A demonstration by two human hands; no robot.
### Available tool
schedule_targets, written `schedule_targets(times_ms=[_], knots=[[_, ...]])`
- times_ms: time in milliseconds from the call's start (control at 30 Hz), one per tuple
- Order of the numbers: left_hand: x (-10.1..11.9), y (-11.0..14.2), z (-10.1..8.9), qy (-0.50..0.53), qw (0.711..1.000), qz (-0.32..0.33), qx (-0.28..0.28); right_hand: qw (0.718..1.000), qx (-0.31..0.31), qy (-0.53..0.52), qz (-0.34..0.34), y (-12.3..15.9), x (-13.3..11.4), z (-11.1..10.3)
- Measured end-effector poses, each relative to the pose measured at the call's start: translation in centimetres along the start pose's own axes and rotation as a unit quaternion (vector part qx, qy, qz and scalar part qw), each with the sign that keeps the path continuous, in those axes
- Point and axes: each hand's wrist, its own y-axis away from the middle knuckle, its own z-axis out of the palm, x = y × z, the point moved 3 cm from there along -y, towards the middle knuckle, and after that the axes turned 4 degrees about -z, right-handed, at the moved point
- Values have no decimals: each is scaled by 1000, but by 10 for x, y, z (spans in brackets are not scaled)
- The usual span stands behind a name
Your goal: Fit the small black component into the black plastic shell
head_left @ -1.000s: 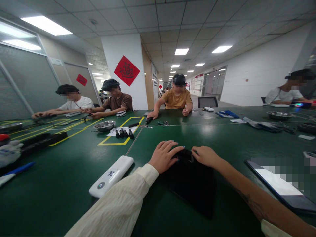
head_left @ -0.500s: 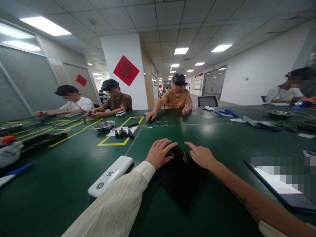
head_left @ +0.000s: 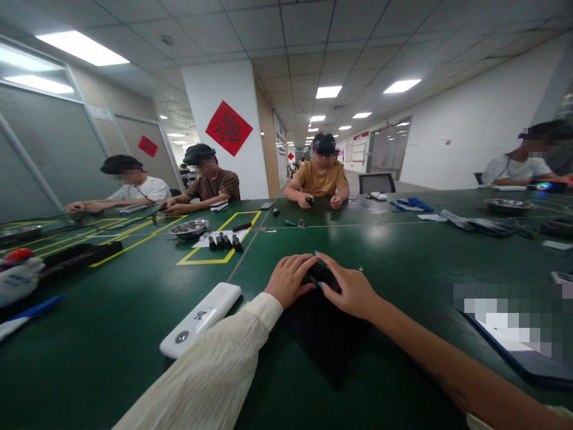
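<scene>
A small, dark, glossy object (head_left: 326,276) lies at the top of a black cloth or mat (head_left: 329,343) on the green table; its kind does not show clearly. My left hand (head_left: 290,279) curls round its left side, fingertips on its far edge and thumb on the near side. From the right, my right hand (head_left: 353,286) holds the same object, with its index finger at the far edge and thumb in front. Both sets of fingertips nearly meet, so much of the object is hidden. A white power bank (head_left: 201,319) marked 26 rests left of my left hand.
Several black cylindrical pieces (head_left: 225,242) stand on white paper inside yellow tape, beside a metal bowl (head_left: 189,229). A tablet-like device (head_left: 514,358) lies at right. Across the table a person in an orange shirt (head_left: 320,176) holds a dark object; other people sit at both sides.
My right hand has moved left and closed onto the dark object, from a pointing pose beside it. My left hand stays nearly still. The person opposite has drawn one hand back with a dark object.
</scene>
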Motion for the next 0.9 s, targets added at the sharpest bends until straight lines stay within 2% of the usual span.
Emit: schedule_targets(times_ms=[133, 267, 433, 567, 700, 800, 900], knots=[[-5, 1, 1, 18, 1000, -14, 7, 1000, 13, -3, 8, 0, -2, 0], [-11, 3, 1, 47, 997, -55, -2, 999, 15, 33, 2, 0, -3, -3], [-17, 4, 1, 80, 990, -115, -6, 1000, 9, 10, -9, 4, 13, -8], [-19, 4, 1, 81, 984, -160, -11, 998, 45, 1, 35, 8, 33, -12], [-15, 4, 1, 62, 982, -176, -33, 997, 51, 20, 60, 5, 36, -10], [-13, 5, 3, 53, 980, -183, -58, 989, 66, 65, 113, 2, 39, -6], [-13, 6, 5, 70, 979, -179, -61, 971, 73, 153, 167, 1, 54, -3]])
